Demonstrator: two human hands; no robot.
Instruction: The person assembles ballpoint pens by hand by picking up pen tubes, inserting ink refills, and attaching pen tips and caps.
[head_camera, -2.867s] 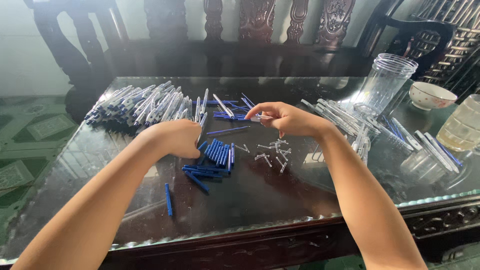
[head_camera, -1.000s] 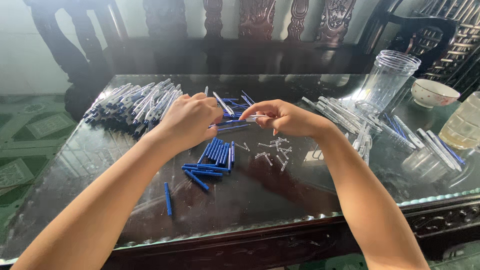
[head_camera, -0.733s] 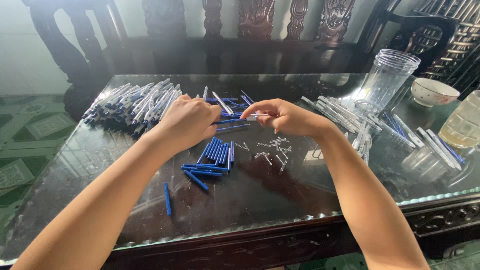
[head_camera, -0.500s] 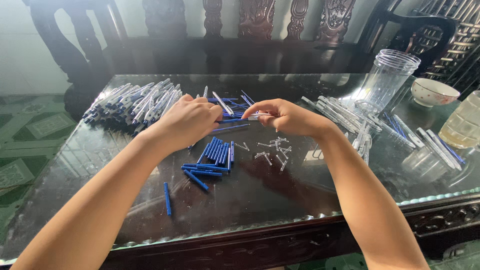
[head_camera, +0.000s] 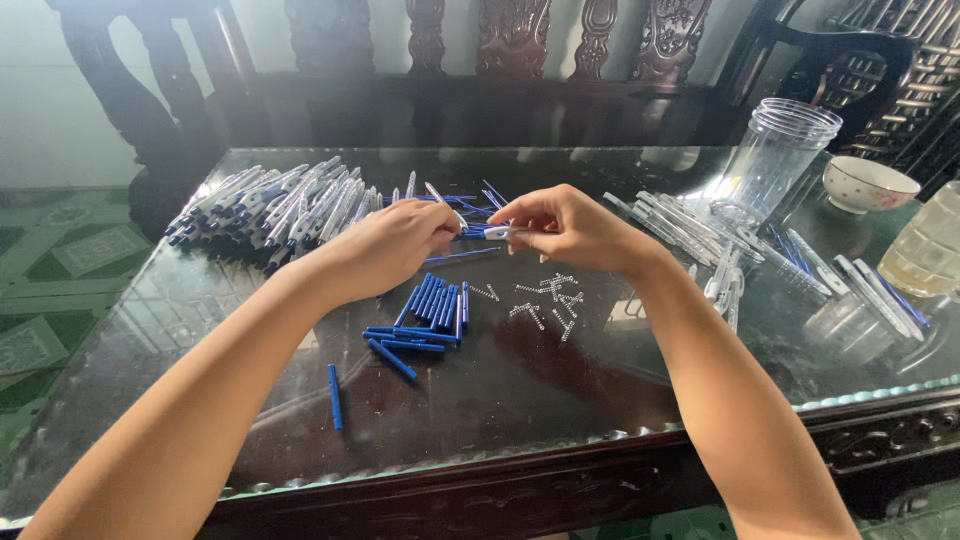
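Head view: the left hand (head_camera: 395, 245) and the right hand (head_camera: 565, 225) meet above the glass tabletop (head_camera: 520, 390), fingertips pinched together on one small pen part (head_camera: 495, 232), a short white and blue piece held level between them. Both hands are curled closed around it, the left gripping the blue end, the right the white end. Just below the hands lies a cluster of short blue tubes (head_camera: 430, 305), with a few more scattered toward the person and one lone blue tube (head_camera: 334, 396) well apart, below the left forearm. Just under the right hand sit tiny metal springs (head_camera: 550, 300), loosely strewn. Beyond the left hand is a heap of assembled white and blue pens (head_camera: 280, 200). To the right of the right hand lie clear pen barrels (head_camera: 700, 230), then a clear plastic jar (head_camera: 775, 160), a small patterned bowl (head_camera: 868, 184) and a jug of yellowish liquid (head_camera: 930, 250).
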